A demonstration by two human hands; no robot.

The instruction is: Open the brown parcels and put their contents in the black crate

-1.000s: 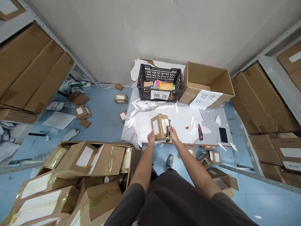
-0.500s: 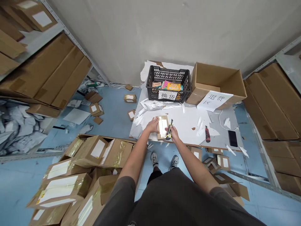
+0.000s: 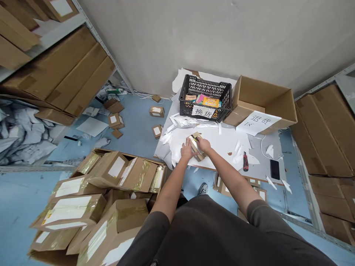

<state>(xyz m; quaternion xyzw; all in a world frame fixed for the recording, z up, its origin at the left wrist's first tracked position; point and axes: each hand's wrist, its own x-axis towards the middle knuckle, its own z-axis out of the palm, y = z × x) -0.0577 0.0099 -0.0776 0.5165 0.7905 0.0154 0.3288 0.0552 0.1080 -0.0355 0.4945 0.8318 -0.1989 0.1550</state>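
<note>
The left hand [image 3: 188, 150], fingers spread, braces a small cardboard box [image 3: 200, 157] on the table [image 3: 266, 162], holding it steady against the closed right hand [image 3: 204, 145] gripping a yellow box cutter [image 3: 194, 139] on its taped face.

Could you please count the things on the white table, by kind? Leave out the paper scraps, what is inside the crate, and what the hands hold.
Black plastic crate: 1
Open cardboard box: 1
Paper signs: 2
Red utility knife: 1
Black phone: 1
White cable: 1
Total: 7
</note>
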